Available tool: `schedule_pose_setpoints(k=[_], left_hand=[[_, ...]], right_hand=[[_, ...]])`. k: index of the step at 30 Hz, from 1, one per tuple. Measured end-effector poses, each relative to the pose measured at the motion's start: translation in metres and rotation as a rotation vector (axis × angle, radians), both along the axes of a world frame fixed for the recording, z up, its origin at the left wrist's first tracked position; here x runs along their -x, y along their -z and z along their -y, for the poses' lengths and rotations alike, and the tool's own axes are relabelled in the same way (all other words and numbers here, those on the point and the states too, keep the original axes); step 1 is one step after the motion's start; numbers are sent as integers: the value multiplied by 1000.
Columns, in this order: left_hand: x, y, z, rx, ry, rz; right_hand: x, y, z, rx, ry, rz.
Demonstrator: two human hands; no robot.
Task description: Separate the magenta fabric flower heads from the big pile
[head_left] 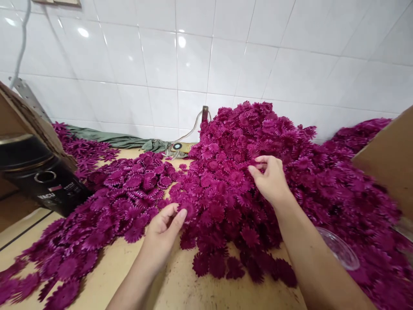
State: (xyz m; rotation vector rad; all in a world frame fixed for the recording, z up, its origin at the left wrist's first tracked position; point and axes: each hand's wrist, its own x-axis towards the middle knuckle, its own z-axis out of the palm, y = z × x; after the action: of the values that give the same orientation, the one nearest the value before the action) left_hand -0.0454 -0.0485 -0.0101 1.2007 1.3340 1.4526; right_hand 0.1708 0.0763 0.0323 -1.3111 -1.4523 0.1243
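Magenta fabric flower petals with scalloped edges cover much of the table. My left hand (166,226) pinches one round flower petal piece (187,211) between thumb and fingers, over the gap between two heaps. At the big petal heap (222,189), my right hand (269,176) has its thumb and fingertips closed on a petal piece at the heap's face; its fingertips partly blend into the magenta behind them. A lower, looser heap of petals (129,185) spreads to the left of my left hand.
A black bottle (58,181) leans by a cardboard box (29,116) at left. A clear plastic lid (338,249) lies among petals at right, near another cardboard piece (387,150). Green cloth (119,138) and a yellow device (182,147) with a cord sit along the tiled wall (193,64).
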Motion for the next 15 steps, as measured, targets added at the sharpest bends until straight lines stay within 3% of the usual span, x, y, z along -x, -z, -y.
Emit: schedule_pose_setpoints(k=[3,6,9,13,15], left_hand=[[-9,1,-8,38,28,78],[-17,2,-15,21,35,115],[-18,4,-16,-4,45,99],[-16,9,-17,-16,25,44],[-15,10,-17,0,41,29]], right_hand=[[20,5,26,-86,-70,107],[47,4,60,-94,-285,245],[65,2,84,71,-531,347],[74,6,87,336,-679,299],[75,10,85,396,-743,233]])
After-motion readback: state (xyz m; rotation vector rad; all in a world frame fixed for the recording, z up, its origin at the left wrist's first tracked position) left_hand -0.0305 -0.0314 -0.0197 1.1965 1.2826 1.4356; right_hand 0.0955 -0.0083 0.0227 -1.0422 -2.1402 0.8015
